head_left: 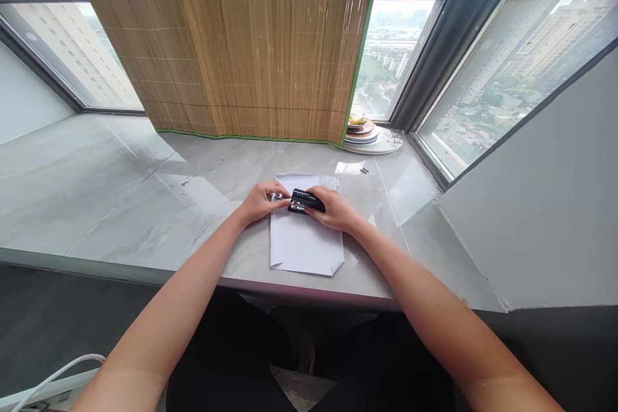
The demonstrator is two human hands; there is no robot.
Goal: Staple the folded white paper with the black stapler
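While pressing at centre frame: stapling step, apparently
Right hand (338, 209): clenched over black stapler (306, 200)
Left hand (261, 199): fingertips pinning white sheets (304, 241), upper edge
Next move: likely firm downward squeeze, sheets held square

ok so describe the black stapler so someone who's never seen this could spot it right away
Start at the wide grey marble sill below the bamboo blind; near its front edge lies a white sheet of paper. At the sheet's far end, the left hand and right hand meet around the stapler. It is the only small, glossy black thing there.
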